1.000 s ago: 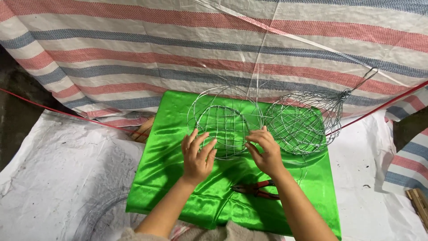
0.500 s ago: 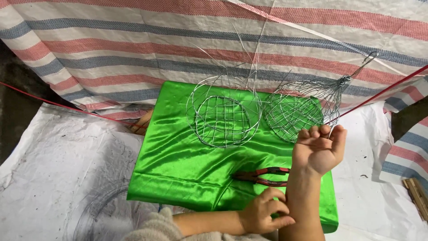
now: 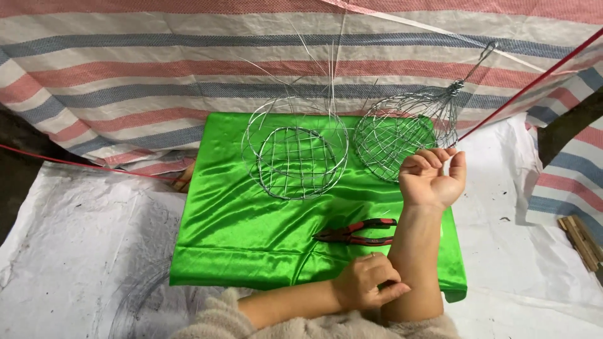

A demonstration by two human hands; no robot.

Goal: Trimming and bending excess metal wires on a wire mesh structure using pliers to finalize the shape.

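- The left hand (image 3: pixel 370 285) grips the right forearm near the elbow, fingers curled at the front edge of the green cloth (image 3: pixel 251 232); it looks like sleeve-pushing, though the fabric is hard to see.
- The right hand (image 3: pixel 433 179) is raised, loosely curled, holding nothing, at the cloth's right side.
- The unfinished wire basket (image 3: pixel 295 157) sits mid-cloth, the finished wire basket (image 3: pixel 399 135) right of it.
- Pliers (image 3: pixel 358 232) lie in front; weaving next needs both hands back on the loose strands.

Striped tarp (image 3: pixel 188 75), white sheet (image 3: pixel 81 251), red cord (image 3: pixel 527 81), wooden sticks (image 3: pixel 581 238)
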